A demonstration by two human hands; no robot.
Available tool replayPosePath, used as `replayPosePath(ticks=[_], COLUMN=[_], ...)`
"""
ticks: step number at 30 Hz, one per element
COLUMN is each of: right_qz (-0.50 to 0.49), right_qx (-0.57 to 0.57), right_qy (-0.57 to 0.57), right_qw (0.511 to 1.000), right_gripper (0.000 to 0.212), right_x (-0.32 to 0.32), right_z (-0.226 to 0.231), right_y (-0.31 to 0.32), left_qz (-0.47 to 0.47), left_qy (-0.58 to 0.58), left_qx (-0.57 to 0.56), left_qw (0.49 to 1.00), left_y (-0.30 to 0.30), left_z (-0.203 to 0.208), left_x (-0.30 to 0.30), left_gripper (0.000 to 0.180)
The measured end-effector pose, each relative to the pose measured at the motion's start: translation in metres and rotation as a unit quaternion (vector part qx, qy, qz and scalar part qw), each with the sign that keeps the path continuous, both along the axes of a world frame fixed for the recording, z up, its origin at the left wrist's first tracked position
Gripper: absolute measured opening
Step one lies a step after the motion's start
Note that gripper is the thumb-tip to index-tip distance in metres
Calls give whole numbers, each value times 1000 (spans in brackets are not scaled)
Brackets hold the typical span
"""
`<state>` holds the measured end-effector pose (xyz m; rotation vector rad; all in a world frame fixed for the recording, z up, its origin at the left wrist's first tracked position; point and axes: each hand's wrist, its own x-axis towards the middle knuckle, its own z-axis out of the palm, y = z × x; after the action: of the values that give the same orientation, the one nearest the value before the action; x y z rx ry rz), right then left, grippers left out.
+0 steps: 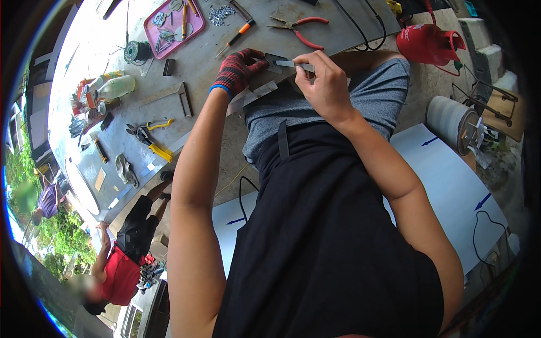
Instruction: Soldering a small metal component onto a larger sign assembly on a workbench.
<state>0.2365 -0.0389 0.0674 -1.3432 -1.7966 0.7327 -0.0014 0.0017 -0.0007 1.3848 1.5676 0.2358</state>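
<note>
My left hand (239, 70), in a red and black knit glove with a blue cuff, is closed on a small dark metal piece (274, 58) at the table's near edge. Bare, my right hand (327, 87) pinches a flat grey metal strip (286, 63) between thumb and fingers. The strip's far end meets or overlaps the dark piece; whether it presses on it I cannot tell. Just beyond lie pliers (298, 27) with red handles. A screwdriver-like tool (236, 37) with an orange and black handle rests on the metal table (191, 65) above the gloved hand.
A pink tray (155, 50) holds nails and a pencil. Left of me are a metal square (185, 100), yellow-handled snips (149, 138), a wire spool (137, 52) and bottles (117, 87). A red gas cylinder (425, 44) stands at right. Another person (124, 262) is at the table's far left.
</note>
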Motion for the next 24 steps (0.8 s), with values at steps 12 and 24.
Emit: replayPosePath(ticks=[12, 24], right_qz=[37, 42], right_qx=[57, 82], right_qy=[-71, -91], right_qw=[995, 992], right_gripper=[19, 20], right_x=[-9, -11], right_z=[-15, -19], right_y=[-2, 0], left_qz=[14, 16], left_qy=[-25, -17], left_qx=[6, 5], left_qw=[1000, 1000], left_y=[-1, -1], left_z=[-9, -11], left_x=[-4, -3], left_gripper=[40, 41])
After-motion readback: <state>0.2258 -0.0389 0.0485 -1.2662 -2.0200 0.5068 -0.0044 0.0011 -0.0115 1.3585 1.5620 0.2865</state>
